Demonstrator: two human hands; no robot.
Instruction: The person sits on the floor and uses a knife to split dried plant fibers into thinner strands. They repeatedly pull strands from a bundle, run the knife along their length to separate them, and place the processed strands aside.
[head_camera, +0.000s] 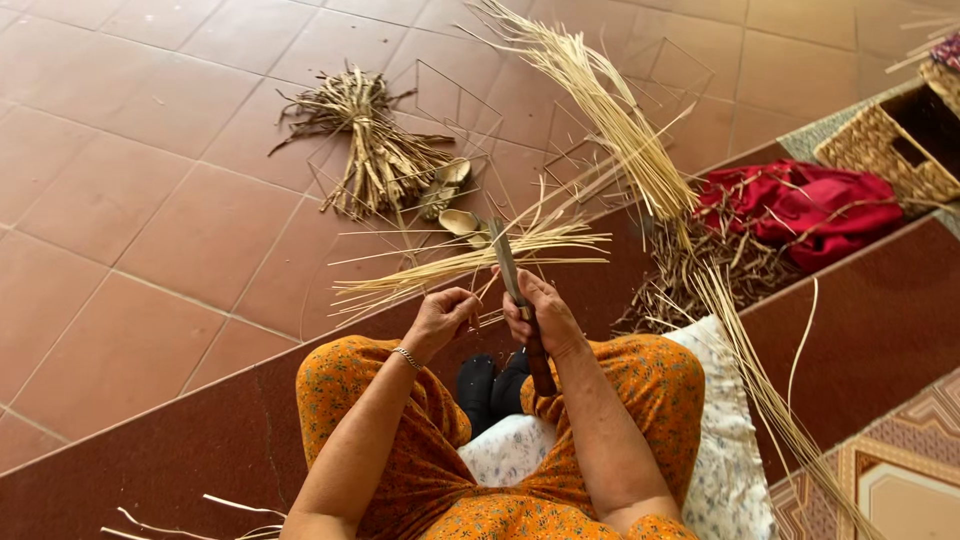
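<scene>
Strips (470, 262) fan out to the left of your grip, long axis running crosswise. Your left hand (440, 318) pinches their gathered ends; your right hand (540, 315) is wrapped tight round the knife (510, 275), its blade pointing up and away, crossing the strips just beside that pinch.

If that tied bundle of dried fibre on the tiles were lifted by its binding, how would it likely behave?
The tied bundle would probably lift as one piece, since a binding cinches its middle. Its splayed, frayed ends suggest the loose tips would droop and shed bits. It looks dry and thin-stranded, so likely light.
</scene>
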